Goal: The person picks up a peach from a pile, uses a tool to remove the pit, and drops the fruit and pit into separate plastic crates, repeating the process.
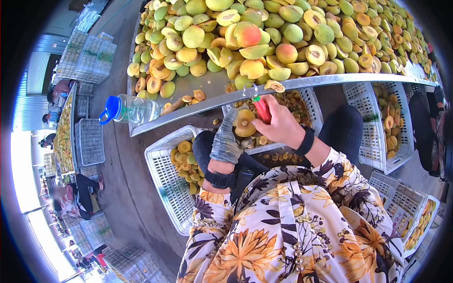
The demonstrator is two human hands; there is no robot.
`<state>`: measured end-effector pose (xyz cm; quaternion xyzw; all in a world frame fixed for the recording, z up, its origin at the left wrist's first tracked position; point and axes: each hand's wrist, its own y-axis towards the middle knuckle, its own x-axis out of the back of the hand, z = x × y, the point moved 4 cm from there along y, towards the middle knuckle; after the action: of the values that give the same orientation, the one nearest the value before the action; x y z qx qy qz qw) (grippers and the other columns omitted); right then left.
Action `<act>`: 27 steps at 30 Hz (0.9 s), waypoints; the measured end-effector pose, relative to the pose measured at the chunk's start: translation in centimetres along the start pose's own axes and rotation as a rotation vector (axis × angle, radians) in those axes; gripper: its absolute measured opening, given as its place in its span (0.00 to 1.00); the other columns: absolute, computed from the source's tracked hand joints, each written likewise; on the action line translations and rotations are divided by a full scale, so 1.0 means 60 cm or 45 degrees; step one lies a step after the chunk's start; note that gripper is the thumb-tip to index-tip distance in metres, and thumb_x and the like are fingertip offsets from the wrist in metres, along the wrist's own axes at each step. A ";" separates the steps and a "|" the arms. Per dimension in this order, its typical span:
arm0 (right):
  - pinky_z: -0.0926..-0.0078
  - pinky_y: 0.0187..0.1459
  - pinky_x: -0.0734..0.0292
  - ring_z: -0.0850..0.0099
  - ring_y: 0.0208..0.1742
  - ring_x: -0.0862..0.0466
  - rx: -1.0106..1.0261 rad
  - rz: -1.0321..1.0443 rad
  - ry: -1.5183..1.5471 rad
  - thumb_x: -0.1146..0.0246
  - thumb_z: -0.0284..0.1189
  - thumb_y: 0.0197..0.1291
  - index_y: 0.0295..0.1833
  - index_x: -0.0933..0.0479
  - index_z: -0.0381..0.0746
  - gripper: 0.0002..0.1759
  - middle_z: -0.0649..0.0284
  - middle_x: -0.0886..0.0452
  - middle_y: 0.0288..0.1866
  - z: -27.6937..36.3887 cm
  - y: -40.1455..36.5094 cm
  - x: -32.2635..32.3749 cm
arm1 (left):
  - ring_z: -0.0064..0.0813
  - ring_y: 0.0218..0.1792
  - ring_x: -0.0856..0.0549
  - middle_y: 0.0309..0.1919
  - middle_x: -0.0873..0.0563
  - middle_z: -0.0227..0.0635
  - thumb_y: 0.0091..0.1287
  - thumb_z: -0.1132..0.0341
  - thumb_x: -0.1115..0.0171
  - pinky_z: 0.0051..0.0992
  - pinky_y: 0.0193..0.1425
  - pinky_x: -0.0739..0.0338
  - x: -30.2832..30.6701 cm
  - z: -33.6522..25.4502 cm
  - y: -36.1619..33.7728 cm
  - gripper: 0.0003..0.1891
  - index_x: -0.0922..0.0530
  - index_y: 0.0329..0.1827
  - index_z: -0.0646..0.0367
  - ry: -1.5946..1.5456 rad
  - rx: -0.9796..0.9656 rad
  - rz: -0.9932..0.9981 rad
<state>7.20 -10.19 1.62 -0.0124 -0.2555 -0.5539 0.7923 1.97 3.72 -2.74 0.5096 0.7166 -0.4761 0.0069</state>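
My left hand [227,140], in a grey glove, holds a halved yellow fruit [245,123] with its pit hollow facing up. My right hand [279,123], bare and with a black wristband, grips a red-handled pitting tool [262,109] whose metal loop [250,89] points up toward the table edge. Both hands are just below the rim of a metal table [198,86] heaped with whole and halved peaches [264,37]. A pit [274,85] lies on the rim right above the tool.
A plastic water bottle [130,109] with a blue cap lies on the table's left corner. White plastic crates [165,181] with fruit halves stand below my hands, and others [380,122] to the right. Other people [75,195] sit at tables at far left.
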 end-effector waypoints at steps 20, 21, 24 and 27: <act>0.62 0.28 0.31 0.50 0.27 0.24 -0.416 0.273 -0.052 0.38 0.26 0.48 0.36 0.34 0.33 0.14 0.45 0.27 0.22 -0.011 -0.098 -0.025 | 0.24 0.43 0.22 0.45 0.21 0.34 0.65 0.57 0.45 0.23 0.47 0.25 -0.023 0.024 0.039 0.19 0.29 0.53 0.61 0.181 -0.771 0.183; 0.62 0.28 0.31 0.50 0.27 0.24 -0.464 0.277 -0.023 0.39 0.25 0.48 0.36 0.35 0.33 0.13 0.45 0.28 0.22 -0.011 -0.101 -0.025 | 0.26 0.40 0.20 0.43 0.20 0.35 0.65 0.58 0.45 0.26 0.44 0.22 -0.028 0.028 0.039 0.18 0.27 0.51 0.62 0.218 -0.826 0.169; 0.61 0.28 0.31 0.48 0.27 0.24 -0.531 0.290 0.057 0.41 0.23 0.47 0.35 0.36 0.32 0.12 0.44 0.28 0.22 -0.006 -0.111 -0.031 | 0.26 0.38 0.19 0.40 0.19 0.36 0.65 0.58 0.45 0.27 0.40 0.20 -0.033 0.035 0.036 0.17 0.26 0.48 0.62 0.241 -0.886 0.124; 0.61 0.28 0.31 0.47 0.27 0.24 -0.514 0.325 0.106 0.42 0.22 0.47 0.35 0.36 0.31 0.11 0.43 0.28 0.22 -0.003 -0.110 -0.038 | 0.24 0.32 0.19 0.33 0.18 0.35 0.63 0.63 0.41 0.23 0.38 0.22 -0.036 0.029 0.032 0.13 0.25 0.44 0.62 -0.015 -0.707 0.013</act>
<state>0.83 -10.81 -1.21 -0.1800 -0.1032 -0.4891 0.8472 3.62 1.01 -3.92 0.4890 0.8171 -0.2643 0.1529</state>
